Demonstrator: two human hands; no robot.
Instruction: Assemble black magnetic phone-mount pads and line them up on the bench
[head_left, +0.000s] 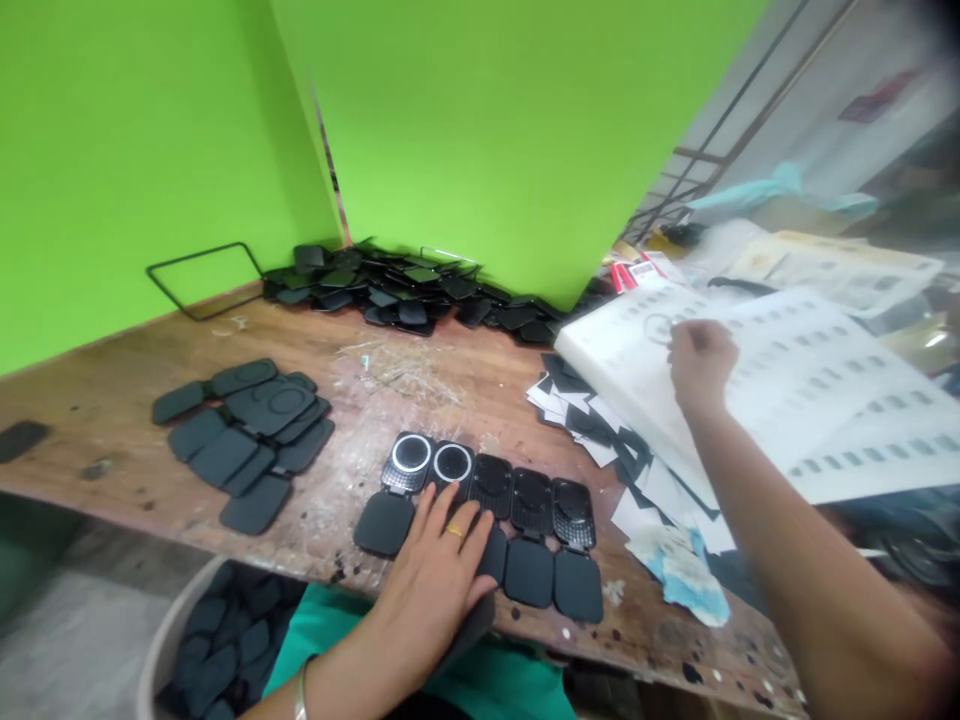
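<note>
A row of several black hinged plastic cases [517, 500] lies open at the near edge of the wooden table [420, 385]; the two at the left carry white rings [411, 453]. My left hand [439, 575] lies flat on this row, fingers spread, open, with a ring on one finger. My right hand [699, 362] reaches out to the right. Its fingers are closed in a pinch on a white sticker sheet [810, 370] with rows of small dark marks; what the pinch holds is too small to see.
A group of flat black pads [244, 440] lies at the left. A big heap of black cases [405, 285] sits against the green wall. Black-and-white paper scraps [600, 430] lie under the sheets. A bucket of black parts [217, 640] stands below the table edge.
</note>
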